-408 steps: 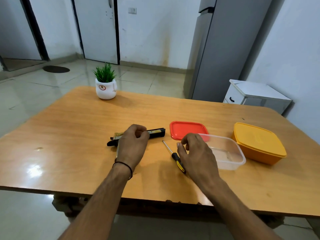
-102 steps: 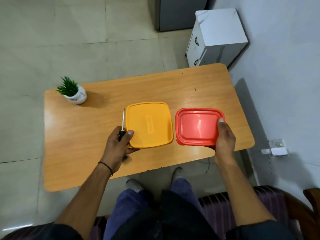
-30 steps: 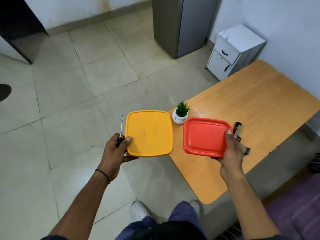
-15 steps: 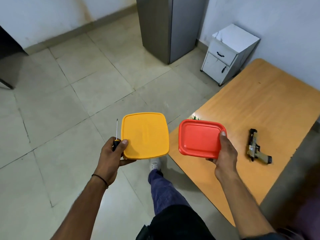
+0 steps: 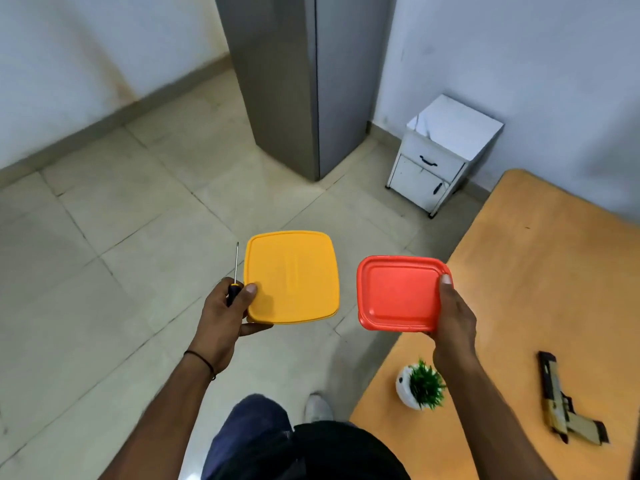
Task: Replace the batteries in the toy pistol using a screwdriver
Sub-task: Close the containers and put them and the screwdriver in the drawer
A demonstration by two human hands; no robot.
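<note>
The left hand gripped the yellow container and the screwdriver together; the right hand clamped the red-lidded container. The toy pistol lay on the table, below and right of that hand. It looked light, rigid plastic, best taken by the grip.

The yellow box and red lid look like smooth, matt plastic. The screwdriver has a thin bright metal shaft and a glossy black handle. The bench is smooth orange-brown wood with a faint sheen; the floor is pale glossy tile; the fridge is brushed grey metal
</note>
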